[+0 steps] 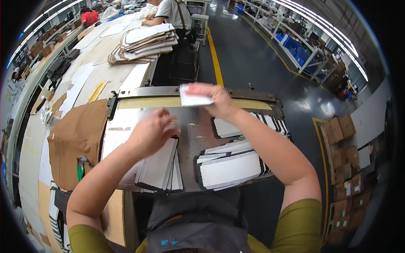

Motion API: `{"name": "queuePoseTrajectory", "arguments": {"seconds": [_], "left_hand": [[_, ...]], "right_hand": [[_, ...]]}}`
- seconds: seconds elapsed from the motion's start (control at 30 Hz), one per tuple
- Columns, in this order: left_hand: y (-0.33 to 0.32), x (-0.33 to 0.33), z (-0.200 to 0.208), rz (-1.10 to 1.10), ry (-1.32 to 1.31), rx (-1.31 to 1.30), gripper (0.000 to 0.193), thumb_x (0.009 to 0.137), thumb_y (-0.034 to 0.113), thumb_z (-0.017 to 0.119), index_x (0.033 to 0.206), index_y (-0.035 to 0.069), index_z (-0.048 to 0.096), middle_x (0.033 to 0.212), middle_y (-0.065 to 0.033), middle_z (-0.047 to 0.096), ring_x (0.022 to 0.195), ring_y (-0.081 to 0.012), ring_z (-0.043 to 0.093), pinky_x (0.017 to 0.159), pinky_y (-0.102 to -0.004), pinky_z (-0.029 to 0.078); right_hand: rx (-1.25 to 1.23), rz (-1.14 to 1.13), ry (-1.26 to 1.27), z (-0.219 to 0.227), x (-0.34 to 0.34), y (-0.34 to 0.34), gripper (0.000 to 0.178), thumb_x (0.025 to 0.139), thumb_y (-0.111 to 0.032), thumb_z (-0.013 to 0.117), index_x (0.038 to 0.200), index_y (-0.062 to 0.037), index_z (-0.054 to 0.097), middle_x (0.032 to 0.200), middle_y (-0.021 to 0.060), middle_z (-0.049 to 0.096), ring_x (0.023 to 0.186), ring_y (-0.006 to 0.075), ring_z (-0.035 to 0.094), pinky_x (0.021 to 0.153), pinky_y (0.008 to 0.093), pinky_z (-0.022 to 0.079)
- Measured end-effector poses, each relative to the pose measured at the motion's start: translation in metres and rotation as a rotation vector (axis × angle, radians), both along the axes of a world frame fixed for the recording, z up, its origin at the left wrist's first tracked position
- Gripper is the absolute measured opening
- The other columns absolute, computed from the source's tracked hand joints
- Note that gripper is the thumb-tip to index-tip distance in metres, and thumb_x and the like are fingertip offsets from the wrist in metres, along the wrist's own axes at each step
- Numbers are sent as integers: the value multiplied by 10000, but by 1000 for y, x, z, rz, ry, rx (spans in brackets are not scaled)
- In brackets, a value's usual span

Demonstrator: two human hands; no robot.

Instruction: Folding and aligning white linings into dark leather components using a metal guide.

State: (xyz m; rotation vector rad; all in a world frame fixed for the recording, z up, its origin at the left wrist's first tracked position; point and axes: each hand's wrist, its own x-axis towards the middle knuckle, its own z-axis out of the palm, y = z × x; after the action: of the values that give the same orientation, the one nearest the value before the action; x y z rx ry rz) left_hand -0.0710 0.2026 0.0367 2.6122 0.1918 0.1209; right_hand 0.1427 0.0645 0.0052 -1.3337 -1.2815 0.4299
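Observation:
Over the far edge of the metal-topped bench (pixel 190 147), my right hand (pixel 217 99) grips a small white panel (pixel 192 98), both blurred by motion. My left hand (pixel 152 130) hovers to the left, fingers loosely bent and apart, with nothing visible in it. Just below it lies a fanned stack of long white panels with dark edges (pixel 159 164). Under my right forearm are more such panels: a near stack (pixel 230 170) and a farther row (pixel 228 126), partly hidden by the arm.
A brown fabric piece (pixel 78 143) drapes beside the bench's left end. On the long table at left sits a pile of white-and-brown sheets (pixel 145 40). Another person (pixel 171 17) sits beyond it. Cardboard boxes (pixel 344 168) are stacked at right, past the dark floor (pixel 249 50).

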Motion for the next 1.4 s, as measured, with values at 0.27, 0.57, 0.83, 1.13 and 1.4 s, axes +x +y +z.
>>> {"name": "queuePoseTrajectory", "arguments": {"seconds": [0.27, 0.57, 0.83, 1.13, 1.4], "left_hand": [[29, 49, -36, -136, -100, 330, 529, 810, 124, 680, 1331, 99, 593, 1421, -74, 555, 1327, -270, 483, 1140, -412, 330], [31, 50, -47, -145, -226, 271, 522, 778, 55, 673, 1294, 100, 613, 1372, -77, 576, 1294, -284, 496, 1129, -420, 339], [30, 48, -39, -116, -208, 262, 530, 737, 50, 697, 1259, 121, 645, 1299, -71, 569, 1269, -272, 478, 1107, -408, 328], [33, 47, -43, -125, -298, 253, 476, 732, 45, 715, 1197, 136, 681, 1323, -80, 570, 1281, -288, 474, 1110, -416, 327], [34, 49, -41, -128, -223, 205, 404, 747, 44, 715, 1137, 148, 698, 1296, -76, 602, 1263, -270, 500, 1112, -416, 328]], "right_hand": [[-366, 14, -253, -23, -18, -3, 358, 872, -11, 651, 1203, -129, 721, 1425, 225, 532, 1401, 328, 443, 1131, 369, 380], [-305, -242, -941, -18, -20, -10, 361, 802, -155, 714, 1160, -105, 715, 1277, 157, 656, 1236, 296, 590, 1045, 426, 432], [-303, -250, -925, -16, -24, -11, 352, 801, -147, 713, 1152, -114, 722, 1278, 145, 657, 1232, 303, 587, 1043, 429, 432], [-301, -222, -881, -12, -25, -12, 331, 795, -113, 705, 1124, -140, 740, 1254, 139, 660, 1201, 296, 588, 1041, 429, 423], [-364, -284, -897, -6, -26, -10, 311, 827, -88, 652, 1136, -68, 625, 1182, 122, 677, 1145, 290, 613, 1051, 456, 411]]}}
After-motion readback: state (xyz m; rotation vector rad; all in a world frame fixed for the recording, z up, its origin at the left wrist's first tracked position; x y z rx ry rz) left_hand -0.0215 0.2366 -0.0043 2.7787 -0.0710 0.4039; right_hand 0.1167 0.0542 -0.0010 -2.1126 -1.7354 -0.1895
